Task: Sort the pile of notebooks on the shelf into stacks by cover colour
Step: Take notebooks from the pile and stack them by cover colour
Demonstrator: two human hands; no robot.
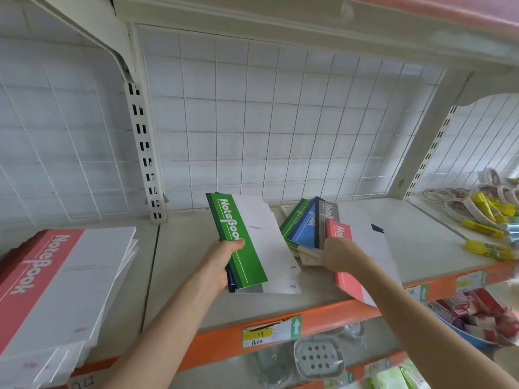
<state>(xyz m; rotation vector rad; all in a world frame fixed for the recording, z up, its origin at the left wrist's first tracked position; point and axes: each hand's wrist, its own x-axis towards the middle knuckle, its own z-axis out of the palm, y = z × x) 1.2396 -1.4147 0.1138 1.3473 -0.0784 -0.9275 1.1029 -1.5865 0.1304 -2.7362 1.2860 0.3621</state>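
I see the left hand [222, 265] with its fingers closed round a bundle above the middle of the shelf [280, 307]. On top is a green-banded notebook [262, 242], white-covered and lettered "NoteBook"; I cannot count those beneath. The right hand [337, 255] grips a red-banded notebook [348, 283] at the mixed pile [306, 226] of green, blue and grey, its fingers mostly hidden. 1 red stack [56, 279] lies far left, cut off.

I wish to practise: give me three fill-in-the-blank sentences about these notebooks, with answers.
The left hand grips a notebook whose band is ____.
The right hand grips another notebook whose band is ____.
The stack at the left end of the shelf matches the notebook in the ____ hand.
Answers: green; red; right.
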